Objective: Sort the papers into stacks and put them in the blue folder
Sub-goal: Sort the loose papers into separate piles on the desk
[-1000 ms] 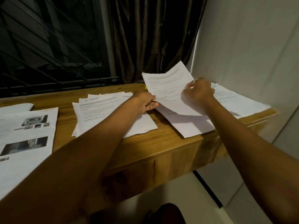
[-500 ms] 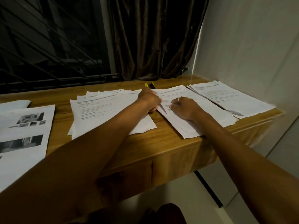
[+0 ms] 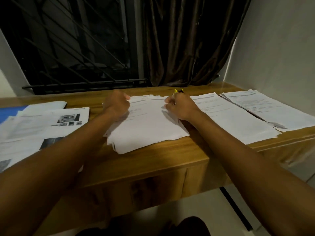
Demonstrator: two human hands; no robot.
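Several white paper stacks lie along the wooden desk (image 3: 153,160). My left hand (image 3: 116,106) is curled at the far left edge of the middle stack (image 3: 148,128) and seems to pinch it. At the far right edge of the same stack, my right hand (image 3: 180,107) is curled on the paper. To the right lie a second stack (image 3: 235,120) and a third stack (image 3: 272,109). Printed sheets with photos (image 3: 51,123) are spread at the left, partly over the blue folder (image 3: 10,113), which shows only as a corner.
A yellow pen (image 3: 178,91) peeks out behind my right hand. A barred window (image 3: 76,48) and a dark curtain (image 3: 184,48) stand behind the desk. A white wall (image 3: 276,48) closes the right side. The third stack overhangs the desk's right front edge.
My right hand laid its raised sheet flat on the second stack. Both hands then moved left to the far edge of the middle stack, and the view shifted left.
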